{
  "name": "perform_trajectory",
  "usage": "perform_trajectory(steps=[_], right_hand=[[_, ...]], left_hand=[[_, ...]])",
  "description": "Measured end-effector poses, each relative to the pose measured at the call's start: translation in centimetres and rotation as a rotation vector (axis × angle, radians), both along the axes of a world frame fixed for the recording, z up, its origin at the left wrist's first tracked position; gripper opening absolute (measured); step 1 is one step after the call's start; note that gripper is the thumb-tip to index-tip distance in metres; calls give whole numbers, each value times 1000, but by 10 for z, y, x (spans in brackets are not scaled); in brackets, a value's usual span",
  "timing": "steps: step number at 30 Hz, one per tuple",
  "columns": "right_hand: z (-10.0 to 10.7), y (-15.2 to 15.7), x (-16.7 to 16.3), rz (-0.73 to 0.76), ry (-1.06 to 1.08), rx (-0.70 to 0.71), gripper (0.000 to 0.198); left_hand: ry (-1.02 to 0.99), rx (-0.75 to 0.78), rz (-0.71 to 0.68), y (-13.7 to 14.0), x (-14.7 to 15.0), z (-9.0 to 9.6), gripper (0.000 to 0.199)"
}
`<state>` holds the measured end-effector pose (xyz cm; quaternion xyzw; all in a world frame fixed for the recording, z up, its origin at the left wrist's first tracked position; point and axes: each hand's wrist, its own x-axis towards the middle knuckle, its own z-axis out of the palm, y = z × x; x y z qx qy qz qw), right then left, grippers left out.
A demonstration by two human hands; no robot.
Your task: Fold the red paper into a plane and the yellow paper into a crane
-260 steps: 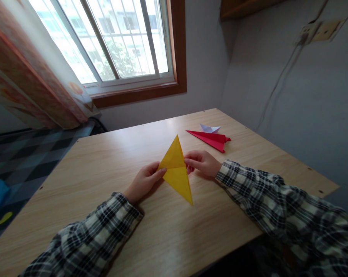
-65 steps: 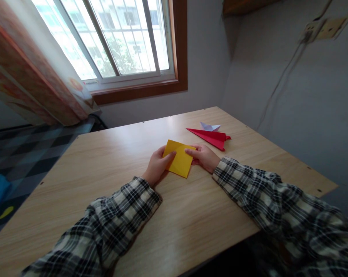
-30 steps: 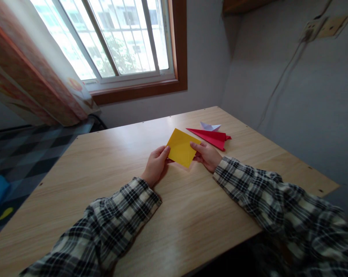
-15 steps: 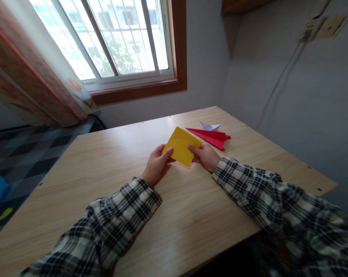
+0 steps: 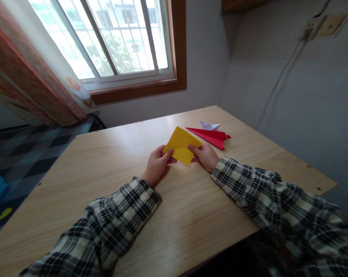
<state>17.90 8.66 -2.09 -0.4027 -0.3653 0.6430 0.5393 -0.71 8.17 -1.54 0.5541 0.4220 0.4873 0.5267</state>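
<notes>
A yellow square of paper (image 5: 180,143) is held tilted, one corner pointing away from me, just over the wooden table. My left hand (image 5: 158,163) pinches its left corner, thumb on top and fingers beneath. At the opposite corner my right hand (image 5: 206,154) grips it the same way, its thumb lying on the paper's face. Faint crease lines show on the yellow surface. The fingers under the sheet are mostly hidden. Just beyond my right hand lies a red paper plane (image 5: 210,136), its nose pointing left.
Behind the red plane sits a white folded paper boat (image 5: 210,126). The wooden table (image 5: 84,181) extends toward a window (image 5: 127,38) and a wall. A patterned curtain (image 5: 32,65) hangs at left. On the right wall, a cable (image 5: 280,84) runs down from a socket (image 5: 311,29).
Almost nothing differs. Both hands keep their hold on the yellow paper, and my right hand has shifted very slightly to the left.
</notes>
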Motion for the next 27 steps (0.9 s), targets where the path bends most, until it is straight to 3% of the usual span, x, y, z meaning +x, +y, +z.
perform_trajectory(steps=[13,27], right_hand=[[4,-2,0,20,34,-14,17],[3,-2,2,51,-4,31,25]], left_hand=[[-11,-3,15,-1,1,2,39],[-92,-70,-38,-1,1,1,34]])
